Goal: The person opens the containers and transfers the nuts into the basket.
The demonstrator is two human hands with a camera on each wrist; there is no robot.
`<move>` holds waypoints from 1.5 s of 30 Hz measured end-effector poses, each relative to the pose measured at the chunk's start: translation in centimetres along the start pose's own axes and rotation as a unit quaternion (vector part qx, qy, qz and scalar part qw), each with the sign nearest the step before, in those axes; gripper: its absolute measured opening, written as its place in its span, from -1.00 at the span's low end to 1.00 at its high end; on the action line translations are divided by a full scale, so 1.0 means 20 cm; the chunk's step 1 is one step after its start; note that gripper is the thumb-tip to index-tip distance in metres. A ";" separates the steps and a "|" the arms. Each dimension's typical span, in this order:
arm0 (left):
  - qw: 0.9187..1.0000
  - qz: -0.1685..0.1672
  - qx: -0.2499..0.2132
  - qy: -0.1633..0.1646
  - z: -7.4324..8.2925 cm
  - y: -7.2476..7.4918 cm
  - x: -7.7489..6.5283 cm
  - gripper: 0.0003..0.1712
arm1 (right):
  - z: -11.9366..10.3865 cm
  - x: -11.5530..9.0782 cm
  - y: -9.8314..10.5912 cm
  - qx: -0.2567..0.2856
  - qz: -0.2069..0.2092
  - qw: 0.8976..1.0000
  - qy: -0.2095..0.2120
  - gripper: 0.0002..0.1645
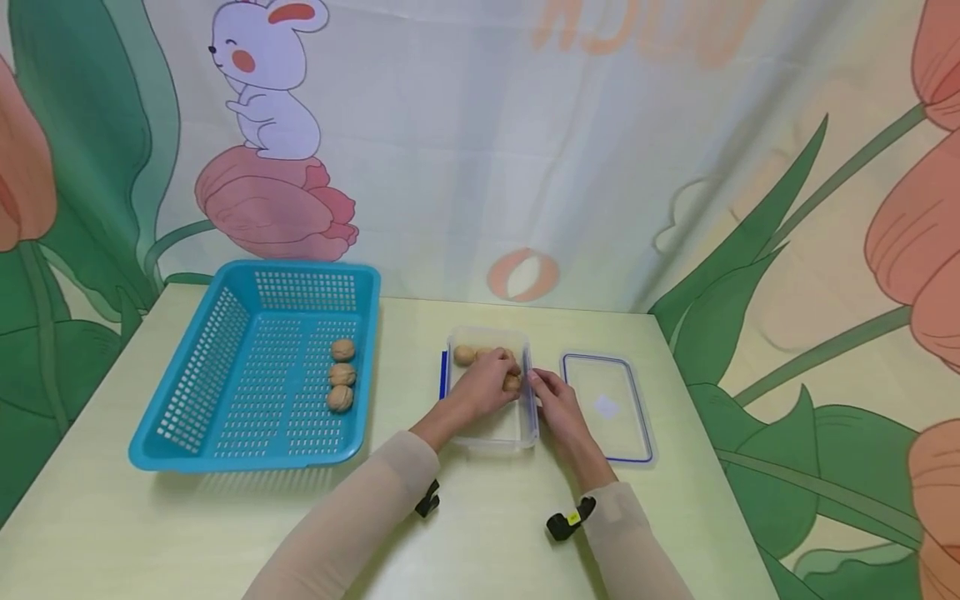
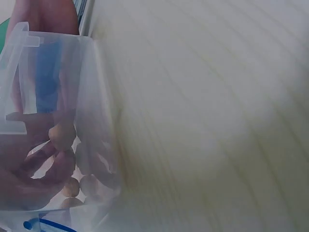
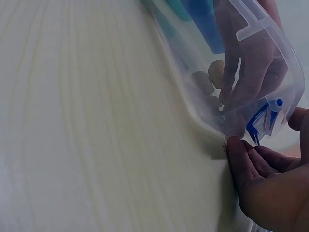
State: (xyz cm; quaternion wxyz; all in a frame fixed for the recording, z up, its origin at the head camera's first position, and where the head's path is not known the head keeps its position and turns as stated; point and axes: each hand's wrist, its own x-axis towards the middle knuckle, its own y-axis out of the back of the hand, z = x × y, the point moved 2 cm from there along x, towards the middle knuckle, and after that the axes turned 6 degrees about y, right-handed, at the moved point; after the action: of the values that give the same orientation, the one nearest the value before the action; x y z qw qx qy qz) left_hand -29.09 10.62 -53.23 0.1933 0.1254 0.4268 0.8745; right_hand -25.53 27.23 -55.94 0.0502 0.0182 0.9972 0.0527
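Note:
A clear plastic food box (image 1: pixel 495 443) with blue clips stands on the table. My left hand (image 1: pixel 483 387) reaches down inside it, fingers bent around a walnut (image 1: pixel 512 383) near its right side. Along the back of the box lie more walnuts (image 1: pixel 464 356), partly hidden by that hand. At the box's right wall, my right hand (image 1: pixel 561 408) grips the side; in the right wrist view its thumb (image 3: pixel 298 119) is at the rim and its fingers curl below, beside a blue clip (image 3: pixel 263 118).
To the left stands a blue plastic basket (image 1: pixel 255 462), with three walnuts (image 1: pixel 342 375) along its right side. A clear lid (image 1: pixel 618 437) with a blue seal lies right of the box, partly behind my right hand. A printed curtain (image 1: pixel 450 167) hangs behind the table.

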 end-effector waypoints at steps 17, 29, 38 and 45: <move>1.000 -0.017 -0.022 0.012 0.03 0.01 0.00 -0.74 | 0.00 -0.01 0.00 0.010 -0.006 1.000 -0.014 -0.26; 0.998 -0.025 -0.004 -0.057 0.09 0.15 -0.08 -0.68 | 0.01 -0.01 0.00 0.008 0.004 1.000 -0.002 -0.30; 0.994 -0.003 -0.066 -0.085 0.15 0.35 -0.23 -0.71 | 0.00 0.00 0.00 0.002 0.000 1.000 0.002 -0.31; 0.990 0.033 -0.083 -0.113 0.20 0.48 -0.33 -0.69 | 0.01 0.00 0.00 0.009 -0.005 1.000 -0.006 -0.29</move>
State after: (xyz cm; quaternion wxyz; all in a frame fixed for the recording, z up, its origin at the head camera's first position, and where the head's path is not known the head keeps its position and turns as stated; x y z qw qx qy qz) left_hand -23.87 5.04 -43.54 0.2209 0.2208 0.3235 0.8932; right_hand -25.58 27.28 -56.13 0.0566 0.0136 0.9974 0.0432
